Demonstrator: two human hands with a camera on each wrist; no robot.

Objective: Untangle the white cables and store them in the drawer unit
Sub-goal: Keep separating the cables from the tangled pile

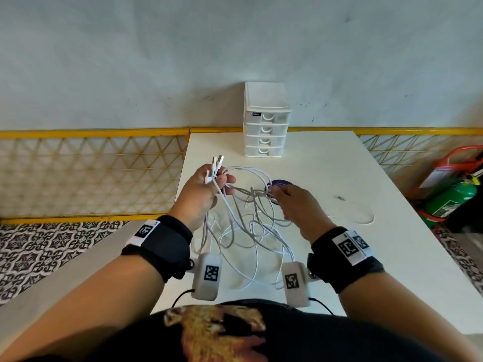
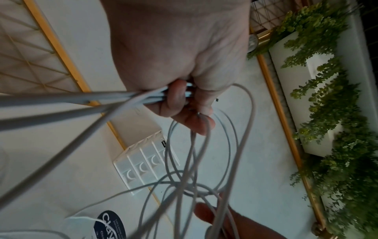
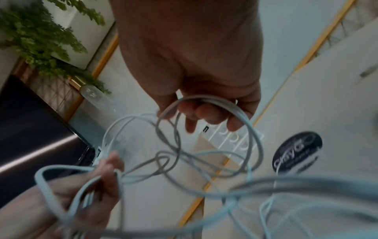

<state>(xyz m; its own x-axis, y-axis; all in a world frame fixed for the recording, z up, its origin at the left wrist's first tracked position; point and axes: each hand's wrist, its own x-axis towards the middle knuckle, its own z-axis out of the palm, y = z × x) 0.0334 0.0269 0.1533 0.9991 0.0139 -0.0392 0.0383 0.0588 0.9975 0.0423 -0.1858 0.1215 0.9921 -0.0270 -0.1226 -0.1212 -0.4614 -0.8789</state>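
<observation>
Gripping the plug ends, the left hand (image 1: 202, 190) held the cables (image 1: 243, 226) above the table (image 1: 339, 163); the right hand (image 1: 295, 205) curled round a loop. Pulling hard could tighten the knot (image 1: 254, 192). The drawers (image 1: 265, 126) stood shut.

Left hand (image 1: 201, 190) grips cables (image 1: 245, 220); right hand (image 1: 300, 207) pinches knot.

Your head cam looks down over the table (image 1: 339, 163); both wrist cams sit close, sharing the drawer unit (image 2: 141, 165).
</observation>
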